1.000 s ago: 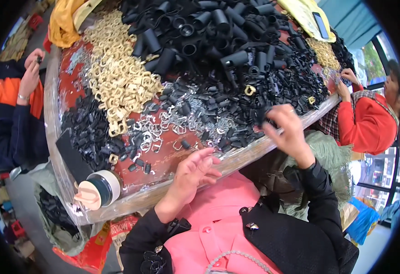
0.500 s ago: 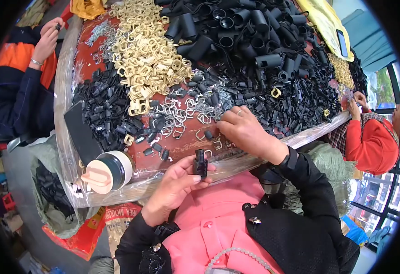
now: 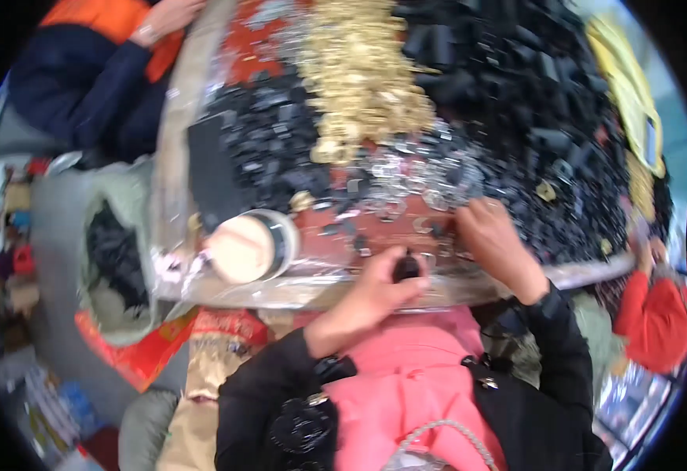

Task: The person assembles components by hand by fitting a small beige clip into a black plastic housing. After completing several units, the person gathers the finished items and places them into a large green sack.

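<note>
My left hand (image 3: 367, 294) is closed round a small black plastic fitting (image 3: 408, 269) above the table's near edge. To its right, my right hand (image 3: 494, 247) has its fingers curled down at the edge of the heaped parts. Blur and the hand itself hide whatever those fingers hold. Beside and beyond it lie loose silver wire clips (image 3: 394, 184) and small black plastic pieces (image 3: 551, 224). A few more black pieces and clips are scattered on the red tabletop (image 3: 320, 259) between the hands.
Cream plastic rings (image 3: 363, 78) and large black tubes (image 3: 508, 71) are heaped farther back. A lidded jar (image 3: 241, 247) stands at the near left corner, by a black slab (image 3: 211, 169). A sack of black parts (image 3: 116, 259) sits left. Other people work at both sides.
The whole view has shifted, so the table appears lower and farther right, with blur. The black fitting in my left hand has tipped from upright. My right hand remains by the parts, fingers curled.
</note>
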A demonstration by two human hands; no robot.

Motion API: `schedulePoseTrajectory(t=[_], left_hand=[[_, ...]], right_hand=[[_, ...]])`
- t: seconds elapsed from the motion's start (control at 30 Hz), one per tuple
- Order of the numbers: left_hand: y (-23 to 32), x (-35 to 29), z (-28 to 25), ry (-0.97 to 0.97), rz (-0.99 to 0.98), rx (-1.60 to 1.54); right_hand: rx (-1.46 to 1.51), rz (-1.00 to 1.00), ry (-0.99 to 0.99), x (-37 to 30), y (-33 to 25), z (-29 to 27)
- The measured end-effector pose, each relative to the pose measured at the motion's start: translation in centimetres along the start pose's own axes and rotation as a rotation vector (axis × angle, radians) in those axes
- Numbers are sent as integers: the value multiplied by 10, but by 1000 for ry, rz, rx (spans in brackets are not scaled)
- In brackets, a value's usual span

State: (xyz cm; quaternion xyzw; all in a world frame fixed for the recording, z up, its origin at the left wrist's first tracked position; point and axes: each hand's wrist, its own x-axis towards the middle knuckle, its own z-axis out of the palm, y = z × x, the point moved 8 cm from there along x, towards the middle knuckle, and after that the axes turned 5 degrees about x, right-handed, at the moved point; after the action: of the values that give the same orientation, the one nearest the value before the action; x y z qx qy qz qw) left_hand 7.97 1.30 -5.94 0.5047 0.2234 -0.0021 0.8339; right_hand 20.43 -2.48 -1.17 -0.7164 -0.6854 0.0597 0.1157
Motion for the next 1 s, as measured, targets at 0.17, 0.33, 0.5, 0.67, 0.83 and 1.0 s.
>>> schedulePoseTrajectory(t=[0.17,0.33,0.5,0.67,0.83,1.0], left_hand=[[15,10,5,152,215,128],[47,7,6,358,547,472],[53,4,2,390,682,514],[37,15,-3,264,470,252],[35,21,1,245,394,229],[38,19,-1,306,523,366]], right_hand=[[74,65,12,-4,5,-6],[927,332,-178,-10,2,7],[1572,434,-130,-9,-9,23],[1732,556,-148,-12,-10,32],[1810,567,-120,-17,-7,34],[1743,573,-42,-18,-1,35]])
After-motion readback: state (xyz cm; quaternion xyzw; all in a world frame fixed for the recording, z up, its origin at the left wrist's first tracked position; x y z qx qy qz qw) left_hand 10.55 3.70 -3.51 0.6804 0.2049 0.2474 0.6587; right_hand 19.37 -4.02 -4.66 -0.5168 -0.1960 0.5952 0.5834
